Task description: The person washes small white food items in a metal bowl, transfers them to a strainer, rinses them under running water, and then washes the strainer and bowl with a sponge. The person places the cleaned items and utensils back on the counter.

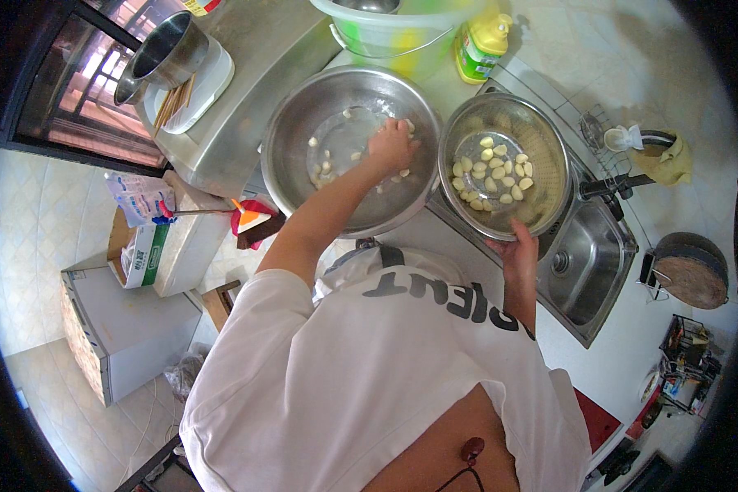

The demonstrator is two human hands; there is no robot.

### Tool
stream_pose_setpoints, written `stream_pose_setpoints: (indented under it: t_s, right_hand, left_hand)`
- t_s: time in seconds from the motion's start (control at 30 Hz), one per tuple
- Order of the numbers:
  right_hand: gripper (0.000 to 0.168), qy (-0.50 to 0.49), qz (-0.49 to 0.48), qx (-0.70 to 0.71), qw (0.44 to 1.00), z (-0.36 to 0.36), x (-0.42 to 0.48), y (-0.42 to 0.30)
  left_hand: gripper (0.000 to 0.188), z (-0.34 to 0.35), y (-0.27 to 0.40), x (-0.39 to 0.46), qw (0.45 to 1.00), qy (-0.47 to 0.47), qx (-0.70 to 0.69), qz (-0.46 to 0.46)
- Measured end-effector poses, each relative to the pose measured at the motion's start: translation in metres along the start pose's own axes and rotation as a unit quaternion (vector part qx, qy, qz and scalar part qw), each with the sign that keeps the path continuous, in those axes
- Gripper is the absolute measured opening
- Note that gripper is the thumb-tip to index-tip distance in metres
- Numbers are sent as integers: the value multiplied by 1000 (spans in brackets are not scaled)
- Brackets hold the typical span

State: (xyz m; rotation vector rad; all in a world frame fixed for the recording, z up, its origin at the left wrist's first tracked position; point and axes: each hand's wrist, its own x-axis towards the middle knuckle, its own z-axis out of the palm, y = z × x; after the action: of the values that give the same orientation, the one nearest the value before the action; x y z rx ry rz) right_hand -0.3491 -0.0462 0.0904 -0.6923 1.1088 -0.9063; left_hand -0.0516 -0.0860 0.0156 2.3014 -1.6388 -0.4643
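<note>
My left hand [392, 146] is inside a large stainless steel basin [289, 178], low over its right side, with curled fingers. Whatever lies under those fingers is hidden. Several pale peeled garlic cloves [326, 166] lie scattered on that basin's bottom. To its right, a smaller steel basin with perforated sides [547, 160] holds many peeled garlic cloves [491, 184]. My right hand [516, 243] grips the near rim of this perforated basin, thumb over the edge.
A steel sink [581, 264] lies right of the perforated basin, with a black faucet [615, 184] beside it. Behind stand a plastic bucket [400, 43] and a yellow pump bottle [483, 49]. Steel pots [171, 52] and wooden chopsticks [175, 101] rest on a white tray at the upper left.
</note>
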Motion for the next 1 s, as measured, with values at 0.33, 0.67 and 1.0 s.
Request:
stream_pose_setpoints:
  t_s: [0.33,0.67,1.0]
  right_hand:
    - [48,7,8,4,1000,2,-2,0]
    - [55,2,17,17,1000,0,-3,-3]
    - [56,-6,5,29,1000,0,-2,-1]
  left_hand:
    - [37,17,-11,-49,987,-102,-84,93]
    - [31,-16,-7,-79,973,-187,-74,116]
    - [28,-25,-24,-93,929,-283,-234,54]
